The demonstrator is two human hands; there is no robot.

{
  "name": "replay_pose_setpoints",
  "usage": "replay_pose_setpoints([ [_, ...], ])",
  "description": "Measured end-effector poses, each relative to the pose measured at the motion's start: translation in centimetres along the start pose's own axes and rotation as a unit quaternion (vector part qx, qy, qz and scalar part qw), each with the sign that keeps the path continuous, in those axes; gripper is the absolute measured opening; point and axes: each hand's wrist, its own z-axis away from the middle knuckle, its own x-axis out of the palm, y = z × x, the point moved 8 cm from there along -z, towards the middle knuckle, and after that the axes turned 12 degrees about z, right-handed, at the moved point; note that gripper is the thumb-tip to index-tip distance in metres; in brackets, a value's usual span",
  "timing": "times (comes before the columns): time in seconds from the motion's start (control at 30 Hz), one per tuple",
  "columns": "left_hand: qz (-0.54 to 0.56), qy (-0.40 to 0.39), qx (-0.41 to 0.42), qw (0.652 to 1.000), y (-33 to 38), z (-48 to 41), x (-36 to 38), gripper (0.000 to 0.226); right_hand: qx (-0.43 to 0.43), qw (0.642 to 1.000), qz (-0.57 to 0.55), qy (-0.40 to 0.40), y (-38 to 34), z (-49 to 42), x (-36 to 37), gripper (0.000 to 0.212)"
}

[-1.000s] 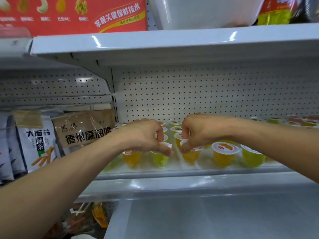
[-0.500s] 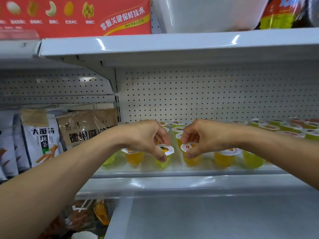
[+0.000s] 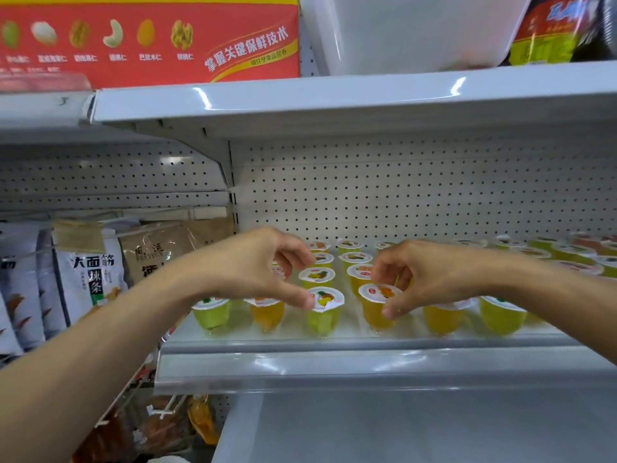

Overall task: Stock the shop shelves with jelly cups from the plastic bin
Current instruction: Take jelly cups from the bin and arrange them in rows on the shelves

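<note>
Rows of green and orange jelly cups with white foil lids stand on the white shelf (image 3: 367, 342). At the front row, my left hand (image 3: 263, 272) has its thumb tip against the lid edge of a green jelly cup (image 3: 322, 320), with the fingers lifted above it. My right hand (image 3: 434, 279) pinches the lid of an orange jelly cup (image 3: 375, 315) between thumb and fingertips; the cup stands on the shelf. A translucent white plastic bin (image 3: 417, 35) sits on the shelf above.
A red nut box (image 3: 150, 38) stands upper left and a red-yellow packet (image 3: 547, 31) upper right. Snack bags (image 3: 90, 275) hang on the left bay. More cups (image 3: 500, 315) fill the shelf to the right. A lower shelf (image 3: 417, 429) lies below.
Both hands lowered their cups onto the front row of the shelf. My left fingers have lifted off the green cup, leaving only the thumb at its lid.
</note>
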Motion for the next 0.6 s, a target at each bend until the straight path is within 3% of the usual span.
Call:
replay_pose_setpoints([
  [0.13,-0.111,-0.002,0.030,0.993,0.7,-0.5,2.7,0.066,0.009,1.000,0.015,0.025,-0.3,0.0,0.6,0.042],
  [0.27,-0.145,0.029,0.049,0.988,1.0,-1.2,3.1,0.051,0.014,0.997,0.046,0.053,-0.4,0.1,0.6,0.041],
  [0.47,-0.161,0.084,0.074,0.981,1.0,-1.4,3.0,0.033,0.019,0.997,0.052,0.061,-0.2,0.0,0.6,0.040],
  [0.6,-0.151,0.060,0.060,0.985,0.8,-1.3,3.1,0.038,0.017,0.998,0.053,0.042,-0.2,0.1,0.7,0.044],
])
